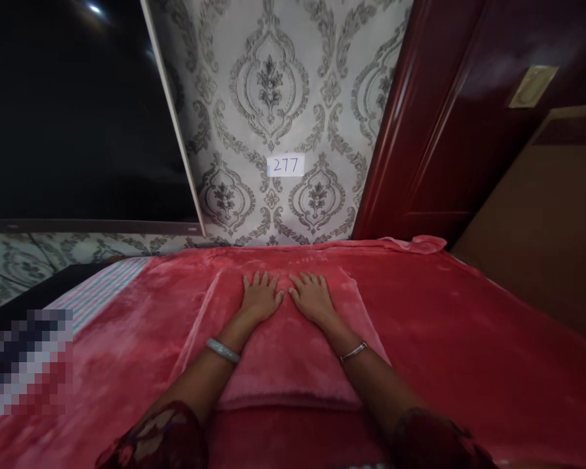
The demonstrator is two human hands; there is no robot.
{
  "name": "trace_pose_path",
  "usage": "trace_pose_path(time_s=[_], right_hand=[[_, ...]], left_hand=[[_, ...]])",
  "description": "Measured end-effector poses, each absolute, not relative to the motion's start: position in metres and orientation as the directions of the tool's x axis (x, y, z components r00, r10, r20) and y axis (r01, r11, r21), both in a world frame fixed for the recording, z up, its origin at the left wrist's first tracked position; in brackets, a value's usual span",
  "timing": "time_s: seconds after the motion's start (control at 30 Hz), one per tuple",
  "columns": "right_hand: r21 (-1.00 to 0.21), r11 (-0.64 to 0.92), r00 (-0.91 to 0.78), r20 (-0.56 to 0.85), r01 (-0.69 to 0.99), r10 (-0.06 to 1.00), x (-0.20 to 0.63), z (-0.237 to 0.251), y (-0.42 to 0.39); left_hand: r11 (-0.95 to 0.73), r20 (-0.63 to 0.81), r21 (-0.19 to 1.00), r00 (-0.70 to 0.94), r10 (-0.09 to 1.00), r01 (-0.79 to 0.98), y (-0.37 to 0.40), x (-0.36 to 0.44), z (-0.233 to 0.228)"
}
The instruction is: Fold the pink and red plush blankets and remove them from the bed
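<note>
Head view: white label [286, 165], handwritten "277", on patterned wallpaper [271, 85]; both hands [261, 301] flat, fingers apart, on pink plush cloth [286, 365].

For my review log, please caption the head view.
Left hand and right hand spread flat on a pink plush cloth atop a red cover.

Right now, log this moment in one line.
left hand: palm down, pink cloth | right hand: palm down, pink cloth | red blanket: under pink cloth
</note>
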State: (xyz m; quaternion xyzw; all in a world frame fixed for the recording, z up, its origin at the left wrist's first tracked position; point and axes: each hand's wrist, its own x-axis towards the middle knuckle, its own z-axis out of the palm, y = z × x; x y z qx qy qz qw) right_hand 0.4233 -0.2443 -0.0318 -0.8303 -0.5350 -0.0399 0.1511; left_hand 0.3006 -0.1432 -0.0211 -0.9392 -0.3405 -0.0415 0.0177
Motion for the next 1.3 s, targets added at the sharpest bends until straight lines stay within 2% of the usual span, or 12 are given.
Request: trace_pose_path(time_s=[0.17,0.33,0.5,0.63,0.97,1.3], right_hand=[[-0.243,-0.376,0.428,0.218,0.894,0.877,0.435,-0.007,-0.251],[-0.273,-0.511,0.575,0.27,0.815,0.772,0.465,0.014,-0.272],[-0.224,-0.568,0.607,0.195,0.792,0.771,0.474,-0.018,-0.285],[-0.235,-0.553,0.597,0.21,0.799,0.774,0.474,-0.039,-0.286],[-0.271,-0.548,0.605,0.219,0.791,0.766,0.476,-0.045,-0.288],[-0.294,-0.552,0.616,0.203,0.78,0.761,0.477,-0.045,-0.289]], left_hand=[[-0.76,0.051,0.041,0.758,0.65,0.649,-0.13,0.294,0.004],[-0.675,0.106,0.046,0.668,0.736,0.736,-0.103,0.265,0.029],[-0.65,0.102,0.015,0.646,0.756,0.759,-0.099,0.242,0.004],[-0.656,0.102,0.002,0.652,0.751,0.755,-0.097,0.24,-0.017],[-0.665,0.103,-0.043,0.666,0.739,0.745,-0.096,0.242,-0.022],[-0.655,0.09,0.01,0.652,0.753,0.755,-0.097,0.241,-0.018]])
